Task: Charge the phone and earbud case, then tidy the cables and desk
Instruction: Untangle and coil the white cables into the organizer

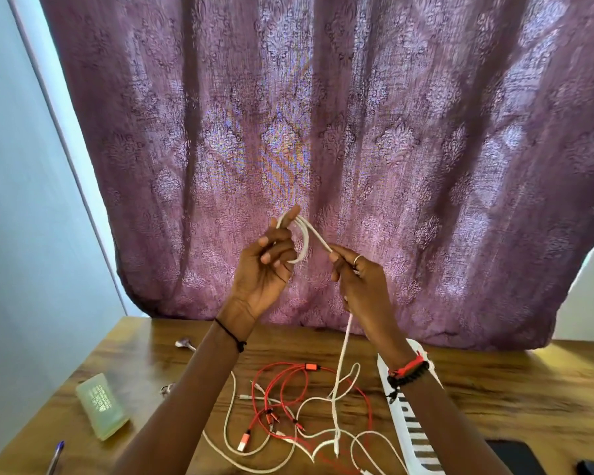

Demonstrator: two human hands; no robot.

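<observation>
While you hold both hands up before purple curtain [357, 114], your left hand [264, 269] curls fingers round loops of white cable [305, 240]. Your right hand [360, 279] pinches same cable, which drops to desk [511, 389] into tangle with red cable [311, 366]. Power strip [412, 440] beside tangle, under your right forearm. Dark phone [515, 457] at lower right.

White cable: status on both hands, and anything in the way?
Left hand grips white cable loops. Right hand pinches the same cable beside them. Its tail hangs to the desk, mixed with the red cable.
</observation>
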